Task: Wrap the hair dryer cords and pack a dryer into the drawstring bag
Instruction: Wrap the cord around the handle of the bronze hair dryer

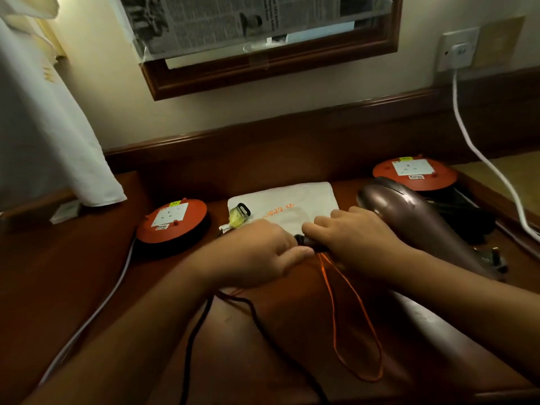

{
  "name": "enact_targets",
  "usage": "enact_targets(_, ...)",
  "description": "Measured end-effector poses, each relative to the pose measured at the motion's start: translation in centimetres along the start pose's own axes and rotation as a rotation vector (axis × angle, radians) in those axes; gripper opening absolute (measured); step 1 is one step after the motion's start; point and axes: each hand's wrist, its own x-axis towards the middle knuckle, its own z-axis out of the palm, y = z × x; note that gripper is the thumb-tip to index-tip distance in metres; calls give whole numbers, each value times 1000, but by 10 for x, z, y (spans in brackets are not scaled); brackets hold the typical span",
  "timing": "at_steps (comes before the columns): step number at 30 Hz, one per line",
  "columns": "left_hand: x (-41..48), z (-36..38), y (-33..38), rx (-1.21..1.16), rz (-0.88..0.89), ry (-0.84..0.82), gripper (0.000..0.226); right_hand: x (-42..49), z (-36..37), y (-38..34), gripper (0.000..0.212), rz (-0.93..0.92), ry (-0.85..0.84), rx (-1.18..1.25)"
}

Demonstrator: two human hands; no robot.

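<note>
Both hands met at white bag's (295,207) near edge on tabletop (73,276). Left hand (260,252) fingers, right hand (359,238) fingers curled around black cord (306,240). Dryer (420,220) lay right of bag.

White drawstring bag (287,204), orange lettering, lies flat; its orange drawstring (358,323) loops toward the viewer. Bronze hair dryer (415,217) rests beside it; black cord (201,325) trails.

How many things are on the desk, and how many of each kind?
Round orange socket reels: 2
Hair dryers: 1, the brown one
White drawstring bags: 1
Small yellow and black plug-like things: 1
Total: 5
Hands left and right hide a dark item between them, not counted.
</note>
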Motion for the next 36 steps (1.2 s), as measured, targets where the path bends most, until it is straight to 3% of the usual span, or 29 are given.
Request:
enact_targets(4,-5,-8,-34,-528,57,113,31,-8,-18,-8,24,-100,76,100)
enact_targets(8,1,41,-45,-1043,-65,459,30,-12,-30,-15,30,92,238,342)
enact_targets(11,-5,72,-35,-807,-141,553,27,-12,-26,-18,30,180,218,308)
enact_targets(15,-22,67,-6,-96,-13,421,15,-2,-23,-22,34,282,104,221)
enact_targets(18,-33,29,-5,137,107,425,24,0,-20,-23,37,251,58,143)
enact_targets(21,-37,-9,-17,-54,207,488,20,-2,-23,-22,35,127,104,101)
enact_targets(25,-28,-16,-36,-519,149,443,5,-5,-36,-19,24,32,215,133)
enact_targets(30,-14,26,-43,-959,71,568,17,-15,-41,-17,26,102,293,273)
enact_targets(33,-11,51,-27,-1015,6,598,21,-14,-40,-16,20,183,311,322)
enact_targets(36,-13,65,-8,-798,-66,562,22,-11,-37,-15,23,268,257,297)
